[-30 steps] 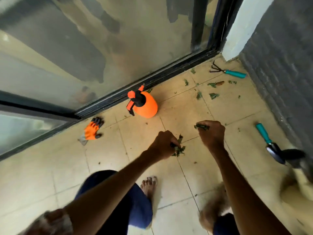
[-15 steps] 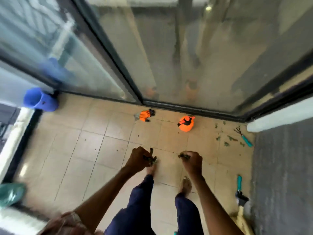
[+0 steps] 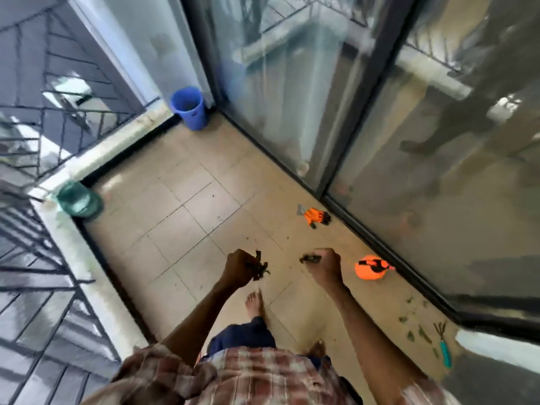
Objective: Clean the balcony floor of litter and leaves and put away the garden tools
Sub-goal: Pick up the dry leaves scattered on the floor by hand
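Note:
I stand on the beige tiled balcony floor (image 3: 181,229). My left hand (image 3: 238,268) grips a bunch of green leaves (image 3: 258,266) that stick out of the fist. My right hand (image 3: 325,266) holds a smaller clump of leaves (image 3: 309,259). An orange spray bottle (image 3: 370,270) stands to the right of my right hand by the glass door. Orange gloves (image 3: 315,216) lie further along the door track. More loose leaves (image 3: 418,331) and a teal-handled hand rake (image 3: 444,346) lie at the lower right.
A blue bucket (image 3: 188,108) stands in the far corner. A green container (image 3: 79,200) sits by the low wall and railing on the left. Sliding glass doors (image 3: 321,97) run along the right side.
I have stood up and turned left, so the blue bucket and far corner now show ahead. Both hands still hold their leaves. The teal trowel has left the view.

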